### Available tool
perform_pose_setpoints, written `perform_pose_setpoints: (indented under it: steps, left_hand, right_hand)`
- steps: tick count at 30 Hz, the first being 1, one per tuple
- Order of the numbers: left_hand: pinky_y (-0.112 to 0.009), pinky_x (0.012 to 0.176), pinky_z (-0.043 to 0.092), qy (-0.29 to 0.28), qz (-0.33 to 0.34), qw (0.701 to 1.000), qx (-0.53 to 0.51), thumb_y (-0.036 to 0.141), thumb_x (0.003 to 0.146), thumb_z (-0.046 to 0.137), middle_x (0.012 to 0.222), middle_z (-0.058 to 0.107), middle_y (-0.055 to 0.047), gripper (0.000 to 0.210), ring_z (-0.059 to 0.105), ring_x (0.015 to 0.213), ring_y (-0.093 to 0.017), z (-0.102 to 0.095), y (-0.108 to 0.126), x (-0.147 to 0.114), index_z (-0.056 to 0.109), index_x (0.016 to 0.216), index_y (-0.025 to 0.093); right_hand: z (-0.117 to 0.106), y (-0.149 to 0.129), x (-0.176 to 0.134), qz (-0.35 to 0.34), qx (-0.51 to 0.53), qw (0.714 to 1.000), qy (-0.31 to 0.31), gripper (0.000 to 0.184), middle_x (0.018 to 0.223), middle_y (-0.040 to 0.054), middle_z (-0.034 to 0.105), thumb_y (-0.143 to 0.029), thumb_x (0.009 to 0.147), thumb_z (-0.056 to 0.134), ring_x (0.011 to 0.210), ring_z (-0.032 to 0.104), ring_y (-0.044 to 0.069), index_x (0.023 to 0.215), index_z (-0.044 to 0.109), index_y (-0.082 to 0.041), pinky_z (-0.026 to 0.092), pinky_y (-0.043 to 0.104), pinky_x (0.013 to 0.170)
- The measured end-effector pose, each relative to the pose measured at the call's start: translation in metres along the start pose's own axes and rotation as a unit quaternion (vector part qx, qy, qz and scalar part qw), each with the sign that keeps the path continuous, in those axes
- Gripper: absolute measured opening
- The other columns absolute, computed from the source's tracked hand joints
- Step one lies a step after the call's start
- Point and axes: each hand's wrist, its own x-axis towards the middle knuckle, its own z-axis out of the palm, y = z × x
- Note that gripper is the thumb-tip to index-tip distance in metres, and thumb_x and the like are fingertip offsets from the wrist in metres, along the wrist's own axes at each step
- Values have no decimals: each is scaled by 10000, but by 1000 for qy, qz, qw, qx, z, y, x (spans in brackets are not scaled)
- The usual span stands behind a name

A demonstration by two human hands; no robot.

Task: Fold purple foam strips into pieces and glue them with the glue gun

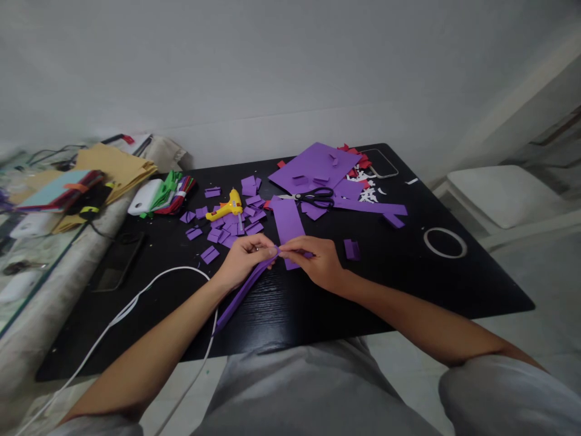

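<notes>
Both hands meet over the front middle of the black table. My left hand [247, 257] pinches a long, narrow folded strip of purple paper [245, 290], whose free end slants down toward the table's front edge. At the strip's upper end, my right hand [315, 257] is closed with thumb and fingertips on the same paper. Behind and partly under the right hand lies a wider flat purple strip [288, 221]. Black-handled scissors [313, 196] rest just beyond it. Left of them, a yellow glue gun [227, 206] lies among several small folded purple pieces [227, 231].
Purple sheets [313, 166] and red and white scraps [370, 192] lie at the back right. A tape ring [445, 242] is on the right of the table [385, 290]. A white cable [149, 293] crosses the left side, near a dark phone [118, 261]. A white chair [494, 194] stands right.
</notes>
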Motion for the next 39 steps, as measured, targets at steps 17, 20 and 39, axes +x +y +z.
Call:
perform_pose_setpoints:
  steps: [17, 20, 39]
  left_hand:
    - [-220, 567, 476, -9, 12, 1000, 21, 302, 746, 817, 603, 683, -4, 187, 607, 531, -116, -2, -1, 0, 717, 748, 145]
    - [-219, 568, 475, -11, 8, 1000, 18, 294, 750, 813, 601, 683, -3, 175, 605, 530, -115, -2, -2, 1, 721, 752, 144]
    - [-218, 593, 442, 10, 28, 999, 33, 297, 772, 806, 626, 686, 1, 187, 589, 568, -112, 0, -5, 1, 704, 743, 143]
  right_hand:
    - [0, -1, 0, -1, 11, 1000, -4, 82, 931, 22, 804, -322, 890, 739, 846, 753, 212, 924, 805, -288, 602, 357, 827]
    - [0, -2, 1, -1, 16, 1000, -5, 81, 927, 26, 803, -314, 891, 734, 846, 752, 205, 913, 803, -277, 599, 346, 821]
    - [8, -4, 7, 216, 231, 947, -64, 185, 661, -13, 673, -336, 814, 727, 580, 645, 107, 799, 660, -165, 559, 240, 596]
